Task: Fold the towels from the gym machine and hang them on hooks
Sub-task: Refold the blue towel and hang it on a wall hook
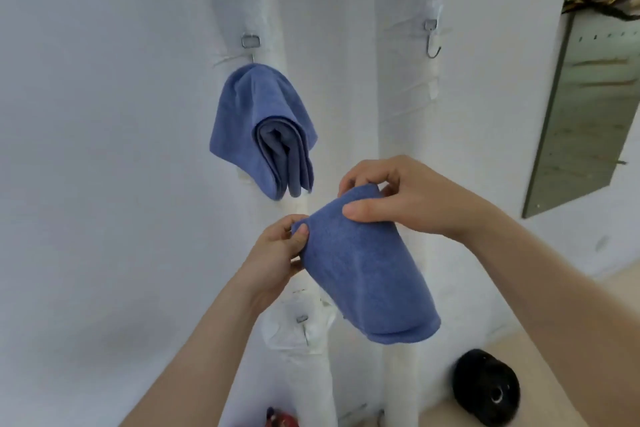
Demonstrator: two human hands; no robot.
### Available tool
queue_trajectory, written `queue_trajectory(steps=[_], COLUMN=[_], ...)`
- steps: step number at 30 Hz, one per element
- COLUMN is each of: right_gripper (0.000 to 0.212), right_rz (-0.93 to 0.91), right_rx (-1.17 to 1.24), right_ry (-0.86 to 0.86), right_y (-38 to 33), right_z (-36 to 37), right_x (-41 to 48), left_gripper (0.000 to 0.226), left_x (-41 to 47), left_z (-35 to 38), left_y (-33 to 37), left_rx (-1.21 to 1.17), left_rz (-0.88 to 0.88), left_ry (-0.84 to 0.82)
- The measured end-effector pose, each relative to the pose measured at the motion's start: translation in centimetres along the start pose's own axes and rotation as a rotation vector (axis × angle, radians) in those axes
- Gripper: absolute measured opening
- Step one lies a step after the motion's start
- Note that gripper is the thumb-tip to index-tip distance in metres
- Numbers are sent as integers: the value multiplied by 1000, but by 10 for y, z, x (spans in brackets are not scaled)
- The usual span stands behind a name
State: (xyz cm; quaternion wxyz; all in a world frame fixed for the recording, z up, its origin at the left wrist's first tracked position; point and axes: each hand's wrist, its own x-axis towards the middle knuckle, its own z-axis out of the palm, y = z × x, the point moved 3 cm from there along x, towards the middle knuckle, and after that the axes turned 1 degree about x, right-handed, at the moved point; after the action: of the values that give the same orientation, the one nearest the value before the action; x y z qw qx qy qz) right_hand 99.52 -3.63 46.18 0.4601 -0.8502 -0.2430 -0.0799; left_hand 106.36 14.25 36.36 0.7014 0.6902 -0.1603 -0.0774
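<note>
A folded blue towel hangs in front of me between both hands. My left hand pinches its upper left corner. My right hand grips the top edge, thumb on the near side and fingers over the far side. A second folded blue towel hangs on the left metal hook on the white wall. The right metal hook carries nothing. Another small hook sits lower on the wall, below my hands.
A white column runs down the wall between the two upper hooks. A black round weight lies on the pale floor at the lower right. A mirror panel is fixed to the wall on the right. Something red shows at the bottom edge.
</note>
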Motion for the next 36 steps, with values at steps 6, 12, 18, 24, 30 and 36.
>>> queue_trajectory(steps=[6,12,18,24,30,36], right_gripper=[25,19,23,10,12,10], right_rz=[165,287,366,522,544,685], right_rx=[-51,-21,-134,-92,-253,-285], right_ry=[-157,-279,-379,-504,-350,-59], right_y=[67,122,157,204,244,277], right_z=[65,113,145,169,196,224], right_x=[17,30,37,28,34,36], left_gripper=[20,30,20,18,15,7], left_x=[4,1,13,14,24,41], left_z=[-28,-29,-49,-73,-89,-91], left_y=[-63,-71,-112,-163,-218,-242], left_rx=[327,167,437,689,876,991], left_rz=[-86,-19,-124,-156,-140,-69], left_ry=[-29,-83,-244,-329,-174,-45])
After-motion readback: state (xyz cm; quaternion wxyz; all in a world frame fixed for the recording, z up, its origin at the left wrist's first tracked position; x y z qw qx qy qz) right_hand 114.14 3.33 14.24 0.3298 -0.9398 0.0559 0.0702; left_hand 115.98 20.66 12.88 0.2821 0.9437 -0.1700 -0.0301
